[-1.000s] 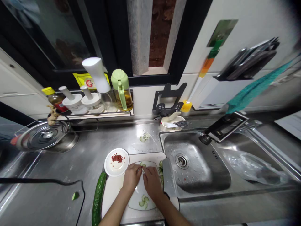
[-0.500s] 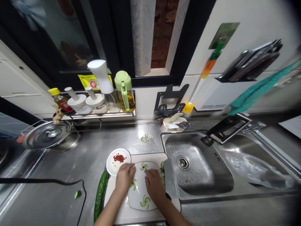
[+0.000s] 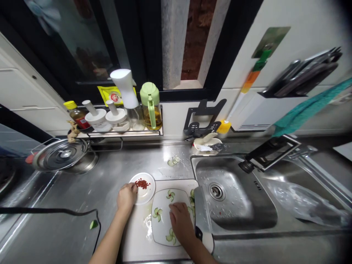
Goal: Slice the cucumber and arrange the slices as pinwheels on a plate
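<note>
My left hand (image 3: 127,198) is at the left rim of a small round white plate (image 3: 150,196), thumb and fingers pinched together beside a pile of red goji berries (image 3: 142,184). Whether a berry is in the pinch is too small to tell. My right hand (image 3: 181,222) is over the right side of a squarish white plate (image 3: 162,236), its fingers curled together; anything in them is hidden. On that plate, thin cucumber slices form pinwheel flowers, including a top one (image 3: 170,195) with a red centre, a left one (image 3: 157,214) and a lower one (image 3: 171,237).
The squarish plate lies on a white cutting board (image 3: 137,242). A cleaver (image 3: 203,209) rests along the board's right edge, beside more cucumber slices (image 3: 192,196). The sink (image 3: 233,194) is to the right. A cucumber end (image 3: 94,224) and a black cord (image 3: 55,211) lie left.
My left hand has moved left from the squarish plate to the berry plate, uncovering the left cucumber flower. My forearm now hides the whole cucumber. The right hand has shifted slightly downward.
</note>
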A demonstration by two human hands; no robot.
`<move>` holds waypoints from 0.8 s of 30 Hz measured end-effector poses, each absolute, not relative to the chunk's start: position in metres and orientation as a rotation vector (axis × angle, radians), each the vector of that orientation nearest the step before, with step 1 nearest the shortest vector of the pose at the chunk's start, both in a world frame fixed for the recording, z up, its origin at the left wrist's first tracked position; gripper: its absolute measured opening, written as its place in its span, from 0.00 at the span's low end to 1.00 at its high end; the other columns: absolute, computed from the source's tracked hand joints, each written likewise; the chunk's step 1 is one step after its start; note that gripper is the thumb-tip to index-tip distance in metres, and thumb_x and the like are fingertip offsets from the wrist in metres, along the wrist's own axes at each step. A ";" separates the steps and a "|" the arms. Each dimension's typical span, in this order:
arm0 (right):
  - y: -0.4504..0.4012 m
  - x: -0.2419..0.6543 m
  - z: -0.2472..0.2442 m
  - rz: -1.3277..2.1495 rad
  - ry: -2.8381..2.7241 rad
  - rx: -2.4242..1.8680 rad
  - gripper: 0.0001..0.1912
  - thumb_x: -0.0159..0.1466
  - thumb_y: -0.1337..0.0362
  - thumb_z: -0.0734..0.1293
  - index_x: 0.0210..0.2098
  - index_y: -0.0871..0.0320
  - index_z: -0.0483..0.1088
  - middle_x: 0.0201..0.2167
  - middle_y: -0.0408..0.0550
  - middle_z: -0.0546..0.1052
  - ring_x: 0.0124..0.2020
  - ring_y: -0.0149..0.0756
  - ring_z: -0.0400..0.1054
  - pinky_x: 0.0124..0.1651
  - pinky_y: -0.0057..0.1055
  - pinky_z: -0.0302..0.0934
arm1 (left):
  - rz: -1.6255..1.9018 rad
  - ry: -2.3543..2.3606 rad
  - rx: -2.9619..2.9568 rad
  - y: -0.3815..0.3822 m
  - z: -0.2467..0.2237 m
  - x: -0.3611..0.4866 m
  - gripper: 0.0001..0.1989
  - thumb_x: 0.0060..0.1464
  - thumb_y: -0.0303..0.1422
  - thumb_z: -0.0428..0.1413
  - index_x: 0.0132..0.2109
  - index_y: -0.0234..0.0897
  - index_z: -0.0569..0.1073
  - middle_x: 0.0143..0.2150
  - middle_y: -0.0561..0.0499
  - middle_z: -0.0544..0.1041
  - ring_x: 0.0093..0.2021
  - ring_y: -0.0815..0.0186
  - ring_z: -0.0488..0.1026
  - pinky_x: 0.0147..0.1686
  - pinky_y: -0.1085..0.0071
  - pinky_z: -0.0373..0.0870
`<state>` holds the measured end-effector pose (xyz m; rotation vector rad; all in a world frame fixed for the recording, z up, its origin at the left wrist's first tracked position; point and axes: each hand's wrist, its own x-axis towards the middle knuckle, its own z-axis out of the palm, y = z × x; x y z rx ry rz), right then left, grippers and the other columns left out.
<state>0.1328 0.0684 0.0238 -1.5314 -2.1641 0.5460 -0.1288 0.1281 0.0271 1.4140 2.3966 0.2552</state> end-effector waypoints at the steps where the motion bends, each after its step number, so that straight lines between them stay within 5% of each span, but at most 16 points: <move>1: 0.068 0.133 0.024 0.539 -2.161 -1.517 0.13 0.60 0.77 0.61 0.41 0.61 0.73 0.38 0.53 0.74 0.43 0.43 0.65 0.48 0.40 0.63 | 0.244 2.394 1.419 0.130 0.026 -0.129 0.15 0.58 0.38 0.50 0.44 0.41 0.79 0.43 0.44 0.80 0.41 0.62 0.76 0.38 0.72 0.65; 17: 0.062 0.138 0.030 0.564 -2.108 -1.513 0.14 0.58 0.78 0.61 0.39 0.60 0.72 0.37 0.51 0.74 0.41 0.42 0.64 0.48 0.41 0.62 | 0.254 2.388 1.430 0.130 0.029 -0.129 0.16 0.59 0.38 0.47 0.40 0.40 0.79 0.41 0.45 0.80 0.39 0.62 0.76 0.38 0.72 0.66; 24: 0.049 0.164 0.037 0.599 -2.151 -1.553 0.15 0.59 0.77 0.59 0.41 0.61 0.73 0.38 0.54 0.74 0.42 0.42 0.65 0.48 0.42 0.63 | 0.569 2.293 1.443 0.107 0.037 -0.114 0.13 0.55 0.38 0.51 0.36 0.40 0.79 0.39 0.49 0.81 0.36 0.63 0.76 0.42 0.71 0.68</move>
